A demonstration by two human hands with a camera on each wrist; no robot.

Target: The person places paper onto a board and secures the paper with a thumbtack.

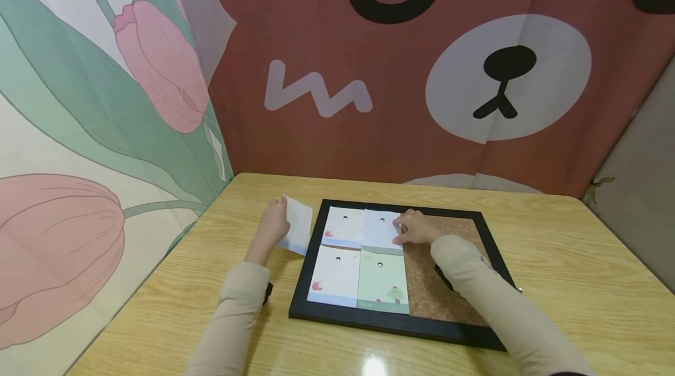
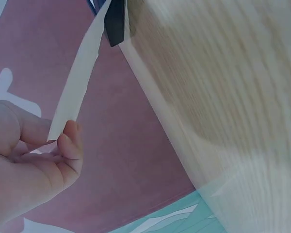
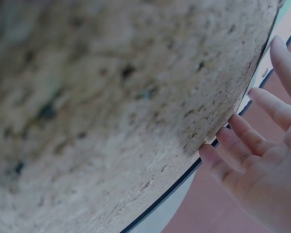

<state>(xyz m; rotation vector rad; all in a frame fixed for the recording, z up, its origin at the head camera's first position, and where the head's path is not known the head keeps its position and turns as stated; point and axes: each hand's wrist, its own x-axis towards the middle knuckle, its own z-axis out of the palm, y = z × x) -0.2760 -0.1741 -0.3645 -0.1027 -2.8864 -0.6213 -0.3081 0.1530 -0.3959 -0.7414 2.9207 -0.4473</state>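
Observation:
A black-framed cork board lies on the table with several paper sheets pinned to its left part. My left hand pinches a loose white sheet with a blue lower edge just left of the frame; in the left wrist view this sheet is seen nearly edge-on between thumb and fingers. My right hand rests at the right edge of the upper pale blue sheet. The right wrist view has its fingers spread and straight, fingertips at the cork and the sheet.
Below the upper sheets are a white sheet and a green sheet with a tree. Each sheet bears a silver pin. The wooden table meets a bear-print cloth behind and a tulip-print cloth at left.

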